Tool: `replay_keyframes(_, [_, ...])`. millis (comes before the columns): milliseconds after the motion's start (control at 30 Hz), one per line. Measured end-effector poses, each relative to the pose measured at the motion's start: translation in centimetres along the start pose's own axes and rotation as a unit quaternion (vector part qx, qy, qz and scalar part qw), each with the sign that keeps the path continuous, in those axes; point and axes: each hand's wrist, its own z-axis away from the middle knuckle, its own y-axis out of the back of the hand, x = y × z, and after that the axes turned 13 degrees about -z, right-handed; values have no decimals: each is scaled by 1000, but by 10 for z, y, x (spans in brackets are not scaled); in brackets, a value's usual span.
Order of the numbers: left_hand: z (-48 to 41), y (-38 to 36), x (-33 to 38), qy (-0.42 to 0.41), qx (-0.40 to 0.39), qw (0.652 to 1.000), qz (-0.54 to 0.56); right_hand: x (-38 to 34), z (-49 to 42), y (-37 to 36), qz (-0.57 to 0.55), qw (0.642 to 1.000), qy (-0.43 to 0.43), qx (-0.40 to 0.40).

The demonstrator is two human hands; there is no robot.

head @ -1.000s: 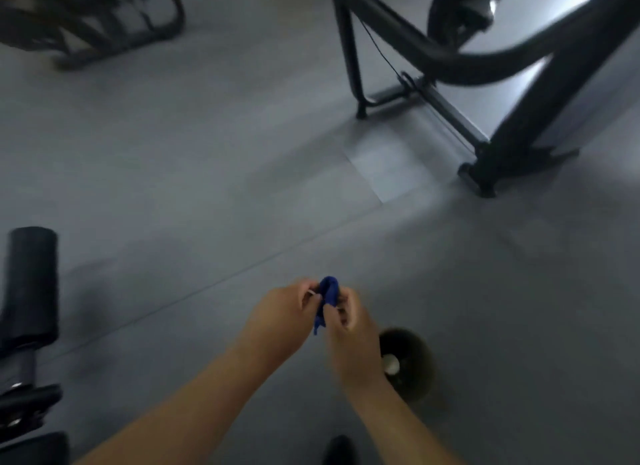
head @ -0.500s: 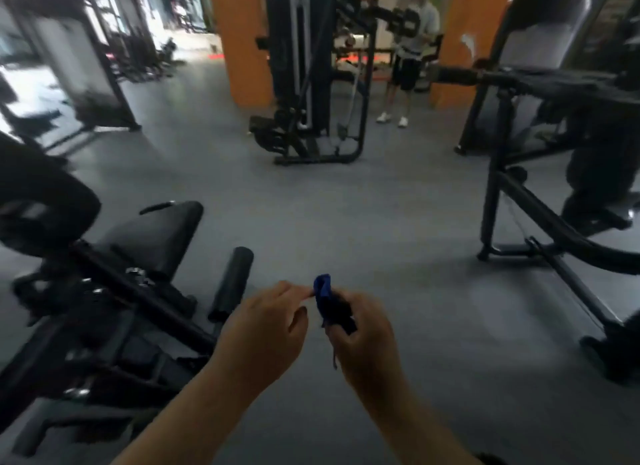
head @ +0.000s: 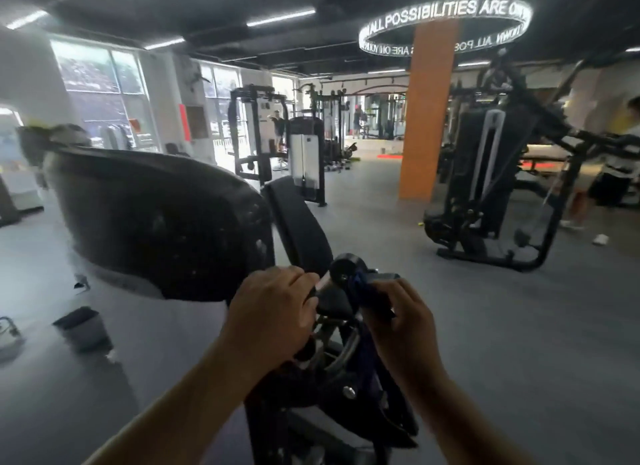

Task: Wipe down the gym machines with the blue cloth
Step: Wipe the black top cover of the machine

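Half a second ago the two hands worked the blue cloth [head: 359, 285] over open floor, with the nearest machine off to the left of them. Now that machine sits directly beyond and beneath both hands, and the view has lifted to take in the gym hall.

The right grip [head: 401, 322] is clamped on the cloth, fingers curled round its bunched top. The cloth shows just above that grip's fingertips, close against a round black knob [head: 343, 268]; touching or only in front of it, I cannot tell. The left grip [head: 273, 312] is curled just beside it, with a narrow gap between. Whether it holds a cloth end, the grey bar by its knuckles, or nothing is hidden. A big black pad [head: 156, 219] lies up and left of the left grip.

The cloth looks to have reached its first target, so wiping seems about to start, at the knob.
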Motion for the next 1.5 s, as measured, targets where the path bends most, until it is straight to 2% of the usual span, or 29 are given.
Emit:
replay_keyframes(100, [3,19,-80,45,28,998,-41,-35,-34,-63,-22,999,36,-28])
replay_keyframes(267, [-7,22,-176,88,65,991,-74,-68,-97,-154,-35,997,68,-11])
replay_keyframes(433, [-30,-5,-236,76,72,991,-86,-63,-152,-227,-3,994,104,33])
replay_keyframes(567, [-45,-22,-272,28,91,991,-90,-58,-164,-267,12,991,118,69])
replay_keyframes(667, [-50,-29,-294,-9,117,988,-96,-59,-170,-290,33,988,132,74])
replay_keyframes(833, [-58,-35,-324,-34,146,984,-96,-76,-192,-311,87,982,166,25])
replay_keyframes(1000, [-60,-48,-346,-38,164,984,-59,-71,-181,-297,169,968,162,88])
replay_keyframes(1067, [-60,-53,-354,-42,167,984,-37,-75,-179,-307,154,970,164,88])
replay_keyframes(1167, [-56,-63,-363,-55,179,982,-20,-91,-180,-337,141,979,139,45])
replay_keyframes(1300, [-62,-65,-396,-11,191,981,15,-100,-179,-350,188,972,140,29])
replay_keyframes(1500, [-72,-64,-431,-83,171,982,23,-119,-186,-376,240,958,102,115])
